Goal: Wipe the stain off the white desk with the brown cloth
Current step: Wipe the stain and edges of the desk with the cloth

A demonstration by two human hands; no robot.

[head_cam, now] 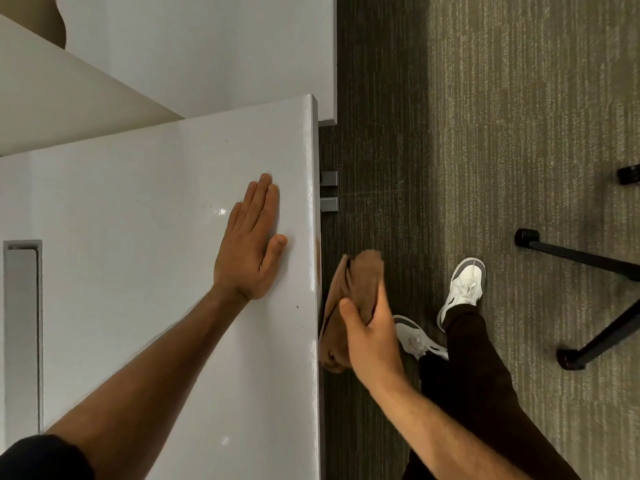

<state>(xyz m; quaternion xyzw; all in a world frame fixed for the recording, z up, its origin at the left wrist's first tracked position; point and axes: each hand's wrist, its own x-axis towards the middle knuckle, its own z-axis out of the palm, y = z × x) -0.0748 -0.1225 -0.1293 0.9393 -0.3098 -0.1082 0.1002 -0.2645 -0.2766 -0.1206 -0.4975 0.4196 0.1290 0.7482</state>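
Observation:
The white desk [138,220] fills the left half of the view, its right edge running top to bottom. A brownish stain [318,261] marks that edge's side face. My left hand [247,244] lies flat on the desktop with straight fingers, just left of the stain. My right hand [370,337] grips the bunched brown cloth [353,285] beside the desk's edge, off the desktop and over the carpet. The cloth's left side is close against the edge below the stain; I cannot tell whether it touches.
A grey cable slot [22,334] is cut into the desktop at the left. White partition panels [194,46] stand at the far side. Right of the desk lie striped carpet [519,98], my white shoes [465,289] and black chair-base legs [588,258].

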